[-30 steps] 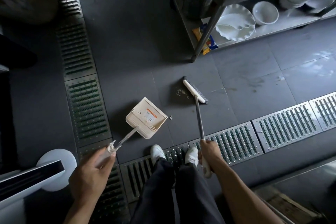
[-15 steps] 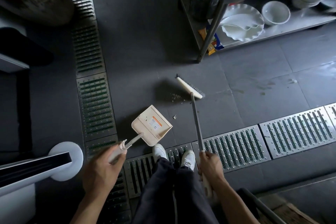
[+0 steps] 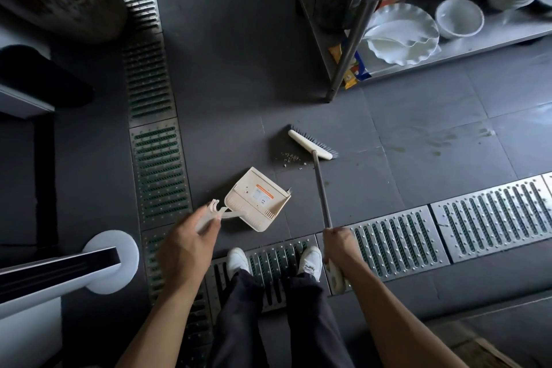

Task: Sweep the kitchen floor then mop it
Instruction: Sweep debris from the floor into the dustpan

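Observation:
On the dark tiled floor point(image 3: 233, 63) a cream dustpan point(image 3: 258, 199) rests with its mouth toward the right. My left hand point(image 3: 186, 243) grips its handle at the lower left. A broom point(image 3: 312, 145) with a cream head and dark bristles stands on the tiles just beyond the pan. My right hand point(image 3: 339, 243) grips the broom's grey shaft near its cream end. A small scatter of crumbs point(image 3: 289, 158) lies on the floor beside the broom head, between it and the dustpan.
Metal drain grates point(image 3: 155, 158) run along the left and across the front under my white shoes point(image 3: 310, 263). A steel shelf point(image 3: 493, 34) with white bowls and plates stands at the upper right, its leg point(image 3: 343, 69) reaching the floor. A white round base point(image 3: 112, 263) sits at the left.
The view has shifted left and closer. The dustpan has slid toward the crumbs and my left hand has moved up the handle. The broom head stays by the crumbs.

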Demonstrator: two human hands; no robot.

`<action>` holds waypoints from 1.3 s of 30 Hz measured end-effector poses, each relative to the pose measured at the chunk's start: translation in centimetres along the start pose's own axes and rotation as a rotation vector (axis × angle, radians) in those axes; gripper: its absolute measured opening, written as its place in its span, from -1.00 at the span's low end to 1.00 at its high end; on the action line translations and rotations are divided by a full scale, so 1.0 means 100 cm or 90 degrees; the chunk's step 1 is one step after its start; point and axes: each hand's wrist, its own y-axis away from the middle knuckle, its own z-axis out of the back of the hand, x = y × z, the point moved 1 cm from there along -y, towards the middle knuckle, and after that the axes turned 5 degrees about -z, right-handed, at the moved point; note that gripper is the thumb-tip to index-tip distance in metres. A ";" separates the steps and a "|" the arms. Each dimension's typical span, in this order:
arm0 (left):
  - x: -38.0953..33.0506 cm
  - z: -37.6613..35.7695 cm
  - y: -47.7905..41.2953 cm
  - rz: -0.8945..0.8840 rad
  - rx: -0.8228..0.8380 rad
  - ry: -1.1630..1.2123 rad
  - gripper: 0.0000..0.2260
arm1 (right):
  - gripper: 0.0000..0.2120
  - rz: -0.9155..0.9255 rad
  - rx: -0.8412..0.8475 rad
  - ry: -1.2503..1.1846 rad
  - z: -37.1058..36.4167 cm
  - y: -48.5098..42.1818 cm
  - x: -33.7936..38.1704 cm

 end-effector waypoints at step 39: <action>0.156 0.060 -0.041 -0.157 0.009 -0.017 -0.76 | -0.71 -0.066 0.051 -0.141 -0.195 0.133 -0.022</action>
